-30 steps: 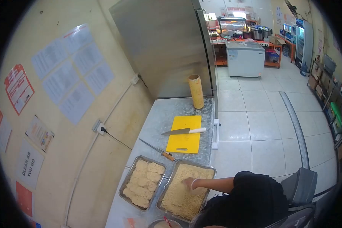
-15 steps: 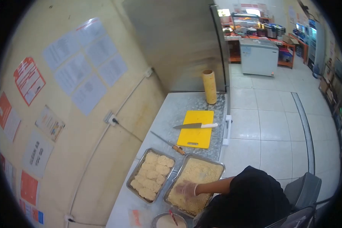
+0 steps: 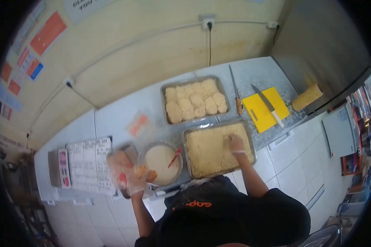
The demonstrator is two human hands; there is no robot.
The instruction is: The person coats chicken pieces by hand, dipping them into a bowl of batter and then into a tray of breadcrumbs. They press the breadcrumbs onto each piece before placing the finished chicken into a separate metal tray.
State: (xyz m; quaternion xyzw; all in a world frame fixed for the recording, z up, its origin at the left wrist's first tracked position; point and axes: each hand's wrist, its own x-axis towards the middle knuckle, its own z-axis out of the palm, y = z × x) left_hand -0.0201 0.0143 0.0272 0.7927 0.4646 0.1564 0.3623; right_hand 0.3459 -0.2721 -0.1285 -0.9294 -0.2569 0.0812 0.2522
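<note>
The head view had swung round toward the left end of the tabletop (image 3: 78, 131), bringing in a digital scale (image 3: 63, 169) and, just beside it, a printed sheet (image 3: 88, 162). Next along, at the near edge, lay a small metal tray (image 3: 132, 151) holding reddish contents. The left hand (image 3: 135, 182), absent half a second earlier, now showed in a clear glove over that tray; it appeared to grasp an orange-brown piece (image 3: 151, 176) beside the rim of the batter bowl (image 3: 145, 148). A red-handled utensil (image 3: 175, 157) leaned in the bowl.

To the right, by the wall edge, the baking tray (image 3: 165, 104) of coated pieces (image 3: 196, 100) looked unchanged. Below it, at the near edge, was the crumb tray (image 3: 252, 142). There the right hand (image 3: 235, 144), also gloved, had shifted from the middle of the crumbs (image 3: 206, 146) toward their right side; whether its fingers were closed on anything could not be told. The work thus seemed to span two trays, one hand at each, rather than the crumbs alone.

Farther right, the sharpening steel (image 3: 235, 92), the yellow cutting board (image 3: 266, 117) with the knife (image 3: 264, 100) across it, and the yellow cylinder (image 3: 307, 97) near the right end stayed in place.
</note>
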